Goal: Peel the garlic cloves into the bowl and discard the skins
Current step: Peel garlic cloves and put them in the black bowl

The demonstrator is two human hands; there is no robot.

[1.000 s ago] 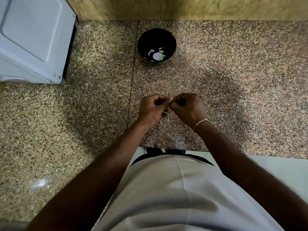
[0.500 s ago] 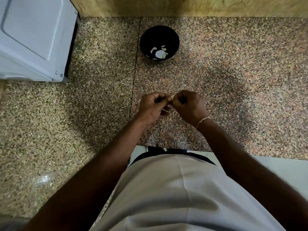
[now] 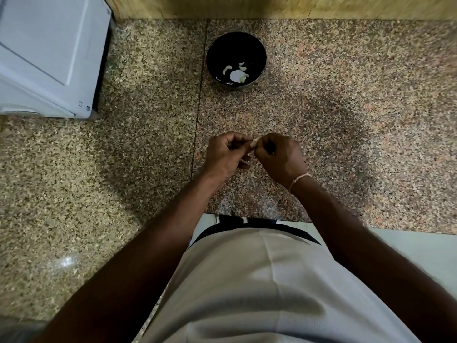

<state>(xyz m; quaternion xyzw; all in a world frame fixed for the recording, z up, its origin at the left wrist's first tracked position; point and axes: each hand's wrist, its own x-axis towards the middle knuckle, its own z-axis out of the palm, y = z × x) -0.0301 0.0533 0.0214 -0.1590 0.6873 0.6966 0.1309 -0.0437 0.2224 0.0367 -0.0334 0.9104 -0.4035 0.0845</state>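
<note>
**Inspector A:** Status at the near station?

**Inspector B:** Work in progress. The left hand (image 3: 228,154) and right hand (image 3: 280,157) are brought together above the tabletop (image 3: 346,134), fingers curled, both pinching one small pale item between their fingertips, judged to be a garlic clove (image 3: 256,140) part-way through peeling. It is too small to say how much skin remains on it. A few pale flecks lie on the tabletop just below the hands, likely loose skin (image 3: 252,175) (not confirmed; the speckled stone hides such scraps well).

**Inspector A:** So skins not yet discarded?

**Inspector B:** In my judgement, no. No bin or waste container is in view, so that step appears outstanding.

**Inspector A:** And the far container?

**Inspector B:** One black bowl (image 3: 257,49), well apart from the hands, close to the back wall. Inside: several curved white pieces and one larger white piece, consistent with peeled cloves. The bowl is far from full.

**Inspector A:** Unpeeled stock remaining?

**Inspector B:** None visible beyond the clove held. Whether more remain cannot be told.
</note>
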